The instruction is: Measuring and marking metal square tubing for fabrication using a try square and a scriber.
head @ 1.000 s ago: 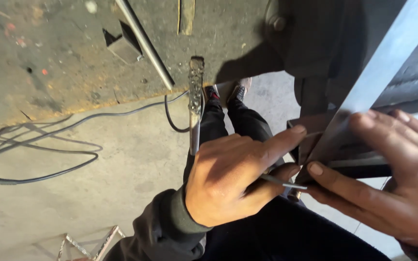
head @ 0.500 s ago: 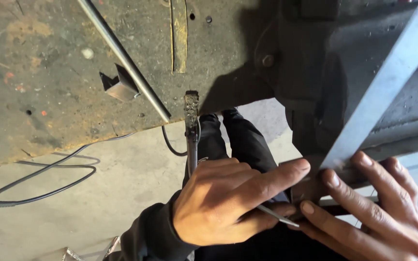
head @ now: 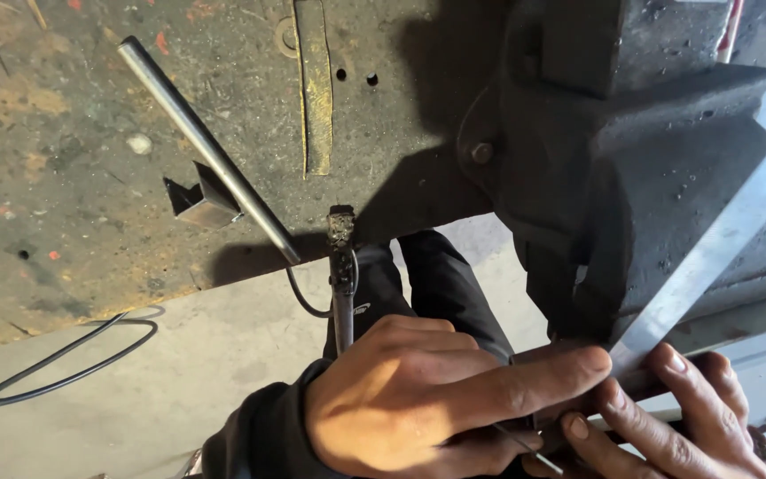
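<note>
Head view: flat metal strip (head: 720, 257) runs from upper right down to the lower right, clamped beside the dark bench vise (head: 631, 160). Left hand (head: 418, 408) has its index finger stretched to the strip's near end, other fingers curled on a thin scriber (head: 525, 448). Right hand (head: 667, 417) fingers wrap a bar under the strip. Risk: scriber could skid off the edge toward fingertips. Scriber tip and right palm cut off. Steel rod (head: 206, 146) lies on workbench (head: 64, 160).
</note>
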